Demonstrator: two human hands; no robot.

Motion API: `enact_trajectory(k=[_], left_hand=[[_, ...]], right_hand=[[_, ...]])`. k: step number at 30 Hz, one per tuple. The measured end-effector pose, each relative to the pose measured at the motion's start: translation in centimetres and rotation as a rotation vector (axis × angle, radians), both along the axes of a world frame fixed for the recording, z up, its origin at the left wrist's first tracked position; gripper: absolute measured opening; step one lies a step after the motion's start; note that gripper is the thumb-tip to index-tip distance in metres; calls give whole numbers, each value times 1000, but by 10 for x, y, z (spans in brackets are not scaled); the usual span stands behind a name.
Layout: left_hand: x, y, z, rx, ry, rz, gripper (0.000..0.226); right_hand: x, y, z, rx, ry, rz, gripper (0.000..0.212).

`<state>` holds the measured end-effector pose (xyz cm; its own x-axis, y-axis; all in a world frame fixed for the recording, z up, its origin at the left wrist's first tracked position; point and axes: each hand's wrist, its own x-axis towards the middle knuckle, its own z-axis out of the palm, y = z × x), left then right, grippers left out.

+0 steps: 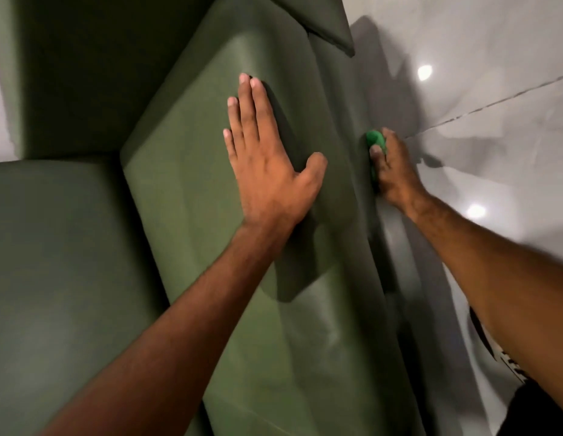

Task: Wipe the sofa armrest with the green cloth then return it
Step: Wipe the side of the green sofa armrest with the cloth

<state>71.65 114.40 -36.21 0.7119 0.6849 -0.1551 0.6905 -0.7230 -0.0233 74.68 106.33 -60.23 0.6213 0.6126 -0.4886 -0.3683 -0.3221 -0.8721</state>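
The olive-green sofa armrest [192, 171] runs up the middle of the view. My left hand [267, 158] lies flat on its top, fingers spread and pointing away, holding nothing. My right hand [392, 171] reaches down the armrest's outer side and presses a bright green cloth [375, 143] against it. Only a small bunched part of the cloth shows above and beside my fingers; the rest is hidden under the hand.
The sofa seat cushion [53, 262] lies at the lower left and the backrest [72, 73] at the upper left. A glossy pale tiled floor [494, 121] with light reflections lies to the right of the sofa. Dark clothing shows at the bottom right corner.
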Motion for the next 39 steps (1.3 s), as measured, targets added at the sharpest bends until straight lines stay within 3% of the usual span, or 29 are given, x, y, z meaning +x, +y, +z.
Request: enact_trajectory(k=[6,13,20,25,30,36,39], left_hand=[[4,-1,4,-14,27,6,109],[8,34,11,-42,82,-141,115],[18,63,5,-54,-25,-225,103],[26,53,2,8,-34,-149,106],[27,53,2,5,-21,-171,107],[31,53,3,-21,16,-152,105],[29,52,6,-27,43,-140,103]], right_hand=[[-20,-16,28,-87,71,-76,40],[11,19,29,54,-98,-78,45],[28,37,-20,-30,158,-106,43],[14,30,30,35,-24,-122,46],[52,64,46,51,-142,-86,48],[59,61,18,-68,127,-66,59],[41,39,38,-97,133,-21,45]])
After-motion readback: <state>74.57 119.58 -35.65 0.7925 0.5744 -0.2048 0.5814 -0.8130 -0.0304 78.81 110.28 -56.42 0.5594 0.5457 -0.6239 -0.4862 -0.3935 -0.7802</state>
